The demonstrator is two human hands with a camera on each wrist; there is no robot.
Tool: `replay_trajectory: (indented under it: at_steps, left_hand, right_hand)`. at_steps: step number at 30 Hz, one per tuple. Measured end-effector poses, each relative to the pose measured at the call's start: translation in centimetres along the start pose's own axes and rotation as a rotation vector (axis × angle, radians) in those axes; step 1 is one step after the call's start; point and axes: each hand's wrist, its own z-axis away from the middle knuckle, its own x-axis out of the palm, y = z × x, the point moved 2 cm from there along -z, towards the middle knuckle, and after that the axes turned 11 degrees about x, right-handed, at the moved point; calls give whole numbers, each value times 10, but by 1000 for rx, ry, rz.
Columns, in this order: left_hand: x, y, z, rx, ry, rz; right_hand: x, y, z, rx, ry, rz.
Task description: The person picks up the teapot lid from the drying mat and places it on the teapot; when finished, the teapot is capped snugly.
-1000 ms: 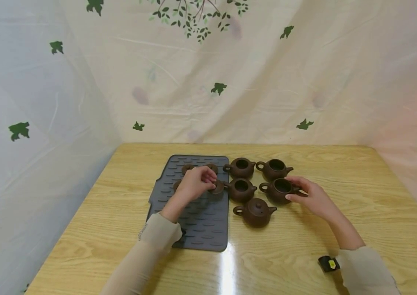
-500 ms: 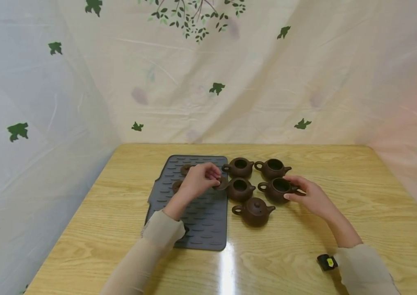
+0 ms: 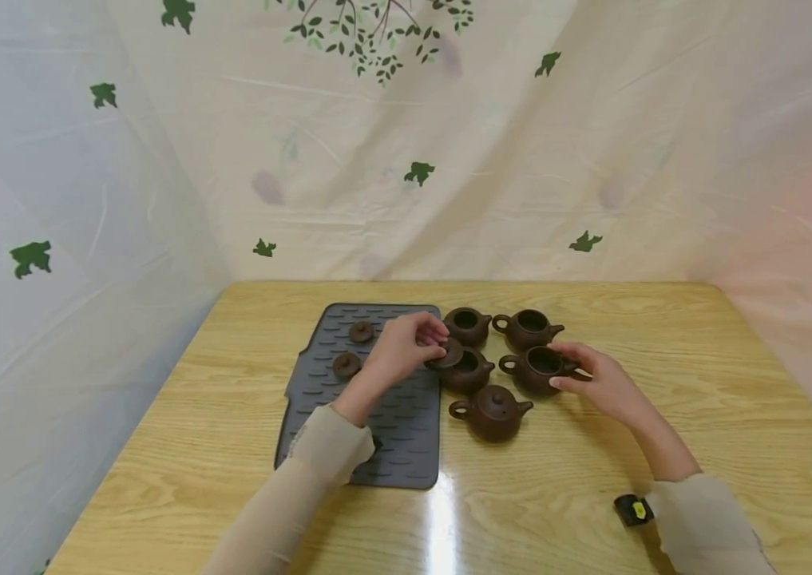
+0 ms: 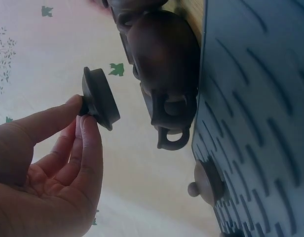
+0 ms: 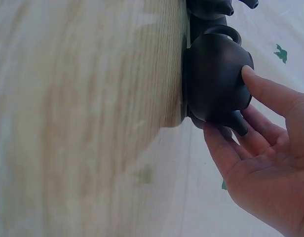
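Note:
My left hand (image 3: 402, 351) pinches a dark brown teapot lid (image 4: 100, 98) by its knob. In the left wrist view the lid is tilted and held up in the air. From the head view it overlaps the left edge of an open, lidless teapot (image 3: 470, 375), hiding its handle. My right hand (image 3: 601, 383) grips another lidless teapot (image 5: 216, 74) at its spout end, the thumb near the rim and the fingers around the spout side. That teapot stands upright on the table.
Two lidless teapots stand behind, one at left (image 3: 477, 329) and one at right (image 3: 529, 331). A lidded teapot (image 3: 495, 415) sits in front. Two lids, one farther back (image 3: 361, 331) and one nearer (image 3: 346, 366), lie on the grey ridged mat (image 3: 398, 447).
My left hand has lifted a lid off the mat and carried it right, towards the nearer left teapot. My right hand has stayed on its teapot.

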Motion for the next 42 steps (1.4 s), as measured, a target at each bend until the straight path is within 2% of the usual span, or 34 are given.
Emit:
replay_trajectory:
  at_steps: [10,25,33,42]
  left_hand:
    - [10,13,-9,11,-7,33]
    - [34,34,-29,96,-30,122]
    - [48,43,-39,115,-68,114]
    - [66,51,-51,138,-109,148]
  right_hand:
    - [1,1,-3,-2,4,6]
    - [1,0,-4,0,18,27]
    - [0,0,-4,-4,21,33]
    - [-1,-1,-3,-17,11,20]
